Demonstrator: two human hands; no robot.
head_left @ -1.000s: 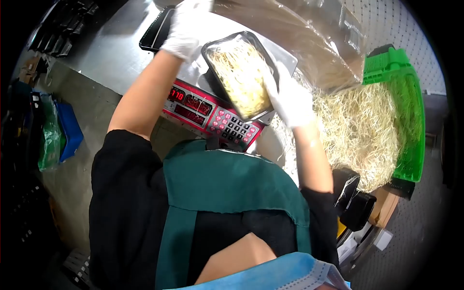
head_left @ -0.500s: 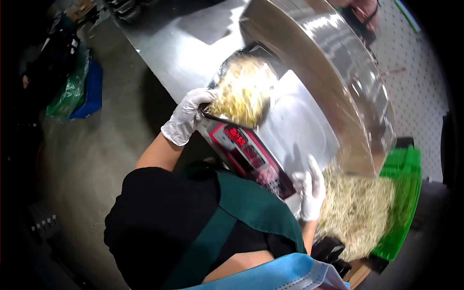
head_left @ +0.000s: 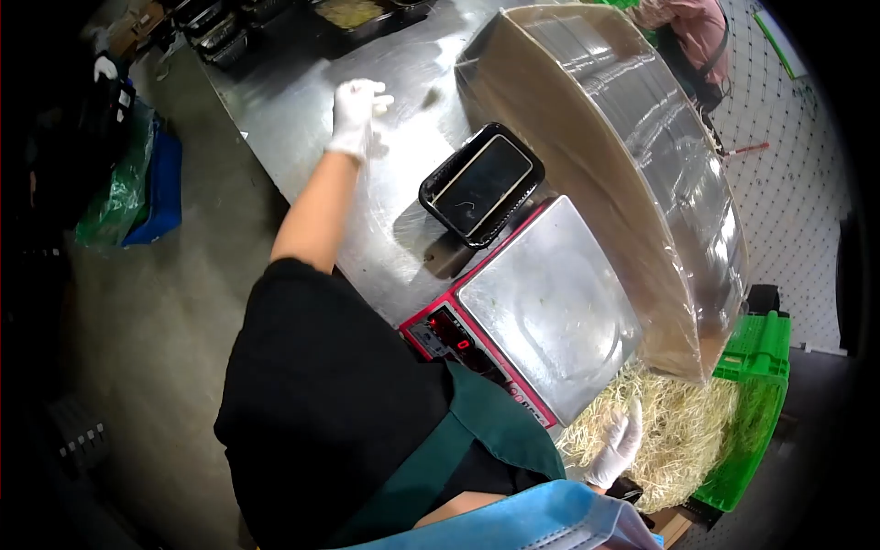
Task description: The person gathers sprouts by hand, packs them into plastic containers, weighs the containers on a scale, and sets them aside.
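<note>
Reading 0, the scale (head_left: 550, 307) separates my half-curled left hand (head_left: 353, 115) from my spread right hand (head_left: 616, 447), by pale strands (head_left: 692, 435). Both hold nothing.

L hand (head_left: 356, 117) fwd, R hand (head_left: 620, 447) back.

This looks like a food-packing area: a digital scale (head_left: 553, 307) (its display red-lit) sits at a metal worktable (head_left: 394, 206), with a green plastic crate (head_left: 753, 403) of pale sprouts (head_left: 683, 431) alongside and black trays (head_left: 220, 35) stacked at the far end.
</note>
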